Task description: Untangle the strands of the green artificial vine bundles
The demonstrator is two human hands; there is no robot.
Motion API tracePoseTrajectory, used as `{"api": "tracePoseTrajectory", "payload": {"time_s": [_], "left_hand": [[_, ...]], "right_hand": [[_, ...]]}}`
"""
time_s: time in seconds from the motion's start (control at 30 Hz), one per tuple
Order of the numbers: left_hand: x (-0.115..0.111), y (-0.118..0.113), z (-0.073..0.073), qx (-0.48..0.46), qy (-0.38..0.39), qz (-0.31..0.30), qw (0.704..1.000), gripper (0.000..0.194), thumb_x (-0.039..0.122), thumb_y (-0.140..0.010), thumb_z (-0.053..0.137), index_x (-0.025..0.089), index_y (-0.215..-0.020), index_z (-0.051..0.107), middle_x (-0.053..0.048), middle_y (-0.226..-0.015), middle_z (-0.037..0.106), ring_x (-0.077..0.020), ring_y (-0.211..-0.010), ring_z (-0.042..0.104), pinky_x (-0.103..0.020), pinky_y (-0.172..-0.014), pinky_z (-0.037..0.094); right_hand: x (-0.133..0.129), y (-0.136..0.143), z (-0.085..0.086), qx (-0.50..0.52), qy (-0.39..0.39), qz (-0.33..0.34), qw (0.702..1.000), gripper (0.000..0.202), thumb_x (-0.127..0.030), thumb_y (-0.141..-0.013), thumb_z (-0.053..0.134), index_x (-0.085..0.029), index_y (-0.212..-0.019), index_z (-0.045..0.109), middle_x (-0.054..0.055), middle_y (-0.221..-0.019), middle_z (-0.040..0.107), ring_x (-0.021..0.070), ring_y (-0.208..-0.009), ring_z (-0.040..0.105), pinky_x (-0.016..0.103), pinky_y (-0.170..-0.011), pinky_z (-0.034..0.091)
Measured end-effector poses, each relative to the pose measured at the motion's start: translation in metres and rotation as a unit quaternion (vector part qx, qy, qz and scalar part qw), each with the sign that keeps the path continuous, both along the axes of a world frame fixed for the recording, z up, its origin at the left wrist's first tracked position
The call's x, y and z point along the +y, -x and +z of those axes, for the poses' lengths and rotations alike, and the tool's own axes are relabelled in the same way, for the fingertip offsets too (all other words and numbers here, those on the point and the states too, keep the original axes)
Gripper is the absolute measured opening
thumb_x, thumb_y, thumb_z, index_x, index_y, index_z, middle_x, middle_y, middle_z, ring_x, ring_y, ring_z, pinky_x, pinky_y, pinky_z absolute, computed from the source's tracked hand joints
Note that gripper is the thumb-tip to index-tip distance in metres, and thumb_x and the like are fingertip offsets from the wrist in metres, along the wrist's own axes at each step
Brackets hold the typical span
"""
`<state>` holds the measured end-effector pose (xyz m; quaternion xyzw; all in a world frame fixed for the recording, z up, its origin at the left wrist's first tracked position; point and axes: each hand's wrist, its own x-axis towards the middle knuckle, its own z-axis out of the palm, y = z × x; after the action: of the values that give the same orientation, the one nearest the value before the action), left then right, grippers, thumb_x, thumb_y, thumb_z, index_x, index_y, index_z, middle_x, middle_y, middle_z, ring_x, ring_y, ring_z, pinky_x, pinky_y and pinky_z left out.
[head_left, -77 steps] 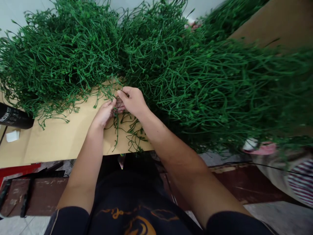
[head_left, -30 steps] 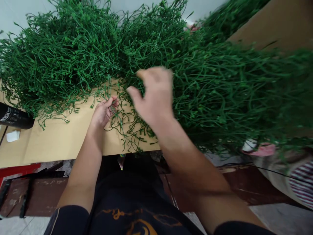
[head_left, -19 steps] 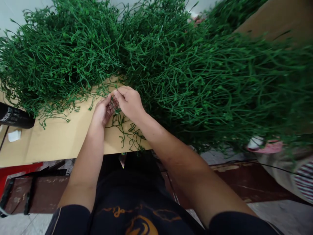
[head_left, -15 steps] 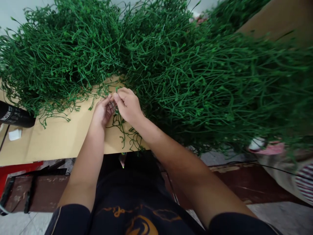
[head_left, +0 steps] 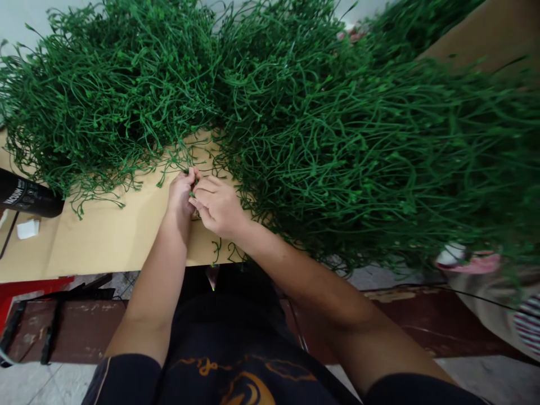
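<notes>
My left hand and my right hand meet above the cardboard surface. Both are closed, with fingertips touching around a thin green plastic stem. Most of that stem is hidden by the fingers. Just beyond the hands lies a large heap of green artificial stems with small forked tips. A second big heap of the same stems fills the right side, close by my right hand. A few loose stems lie at the cardboard's near edge, below my right wrist.
A black bottle lies at the left edge, with a small white piece near it. Brown cardboard stands at the back right. A red object shows below the table on the left.
My right hand has moved down toward me and turned, its fingers now against my left hand's fingers. The stems that hung below the hands are now mostly covered.
</notes>
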<state>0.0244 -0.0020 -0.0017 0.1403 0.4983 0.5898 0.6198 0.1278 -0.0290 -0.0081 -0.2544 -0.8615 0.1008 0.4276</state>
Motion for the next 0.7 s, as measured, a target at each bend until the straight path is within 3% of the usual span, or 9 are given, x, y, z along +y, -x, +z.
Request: {"api": "tracePoseTrajectory", "payload": {"time_s": [0.13,0.27,0.33,0.37,0.43,0.5,0.57,0.63,0.7], "left_hand": [[0.002,-0.002,0.003,0.014,0.025,0.023,0.999,0.027,0.013,-0.09,0.039,0.016,-0.065,0.045,0.006,-0.046,0.042,-0.0049,-0.045,0.038,-0.02,-0.053,0.038],[0.003,0.005,0.004,-0.071,-0.033,0.053,0.996,0.03,0.017,-0.093,0.036,0.016,-0.062,0.039,0.008,-0.043,0.035,-0.0035,-0.039,0.034,-0.017,-0.043,0.029],[0.001,0.009,0.003,-0.078,-0.052,0.046,0.995,0.03,0.018,-0.093,0.036,0.016,-0.064,0.043,0.007,-0.043,0.038,-0.0034,-0.04,0.038,-0.017,-0.043,0.031],[0.0,0.009,0.003,-0.073,-0.052,0.037,0.995,0.029,0.019,-0.093,0.036,0.016,-0.065,0.045,0.006,-0.044,0.043,-0.0038,-0.042,0.043,-0.017,-0.045,0.034],[-0.003,0.011,0.0,-0.071,-0.043,0.014,0.996,0.03,0.022,-0.094,0.035,0.015,-0.068,0.05,0.003,-0.051,0.054,-0.0056,-0.05,0.053,-0.018,-0.052,0.041],[-0.004,0.012,-0.003,-0.085,-0.051,-0.001,0.995,0.029,0.024,-0.093,0.036,0.014,-0.071,0.052,0.0,-0.062,0.062,-0.0077,-0.062,0.061,-0.019,-0.061,0.046],[-0.003,0.013,-0.006,-0.097,-0.062,-0.014,0.993,0.027,0.026,-0.093,0.038,0.014,-0.075,0.054,-0.001,-0.071,0.066,-0.0092,-0.073,0.065,-0.021,-0.07,0.048],[-0.001,0.015,-0.008,-0.096,-0.07,-0.02,0.993,0.027,0.028,-0.093,0.037,0.014,-0.079,0.056,-0.003,-0.081,0.068,-0.0106,-0.086,0.066,-0.024,-0.078,0.049],[0.0,0.016,-0.008,-0.086,-0.068,-0.02,0.994,0.028,0.03,-0.093,0.036,0.014,-0.084,0.057,-0.005,-0.091,0.069,-0.0121,-0.098,0.064,-0.025,-0.085,0.048]], "right_hand": [[-0.013,0.001,0.005,0.003,-0.04,0.003,0.999,0.03,-0.021,-0.088,0.038,-0.016,-0.064,0.056,0.007,-0.068,0.056,0.0174,-0.071,0.05,0.037,-0.073,0.048],[-0.039,0.008,0.025,0.013,-0.104,0.117,0.988,0.026,-0.018,-0.085,0.045,-0.018,-0.059,0.051,0.003,-0.064,0.054,0.0133,-0.064,0.045,0.03,-0.067,0.047],[-0.04,0.003,0.037,0.022,-0.125,0.126,0.984,0.025,-0.02,-0.087,0.044,-0.018,-0.063,0.053,0.004,-0.07,0.056,0.0137,-0.07,0.049,0.03,-0.071,0.048],[-0.035,-0.003,0.043,0.024,-0.119,0.09,0.989,0.026,-0.022,-0.089,0.041,-0.018,-0.068,0.056,0.006,-0.075,0.057,0.0149,-0.076,0.051,0.032,-0.074,0.048],[-0.017,-0.023,0.054,0.013,-0.073,-0.047,0.996,0.03,-0.027,-0.092,0.032,-0.019,-0.083,0.06,0.01,-0.088,0.058,0.0189,-0.09,0.053,0.038,-0.08,0.047],[0.003,-0.047,0.059,-0.004,-0.028,-0.203,0.979,0.034,-0.036,-0.092,0.031,-0.019,-0.104,0.057,0.014,-0.106,0.053,0.025,-0.106,0.049,0.045,-0.084,0.044],[0.015,-0.063,0.058,-0.01,-0.026,-0.303,0.953,0.044,-0.046,-0.089,0.037,-0.018,-0.12,0.05,0.019,-0.123,0.044,0.0312,-0.12,0.04,0.051,-0.09,0.039],[0.017,-0.064,0.049,-0.022,-0.027,-0.319,0.947,0.054,-0.052,-0.086,0.042,-0.016,-0.125,0.046,0.02,-0.129,0.04,0.0337,-0.124,0.036,0.054,-0.094,0.035],[0.012,-0.052,0.034,-0.057,0.015,-0.274,0.96,0.053,-0.052,-0.084,0.045,-0.014,-0.121,0.05,0.02,-0.12,0.049,0.032,-0.116,0.044,0.052,-0.092,0.038]]}}
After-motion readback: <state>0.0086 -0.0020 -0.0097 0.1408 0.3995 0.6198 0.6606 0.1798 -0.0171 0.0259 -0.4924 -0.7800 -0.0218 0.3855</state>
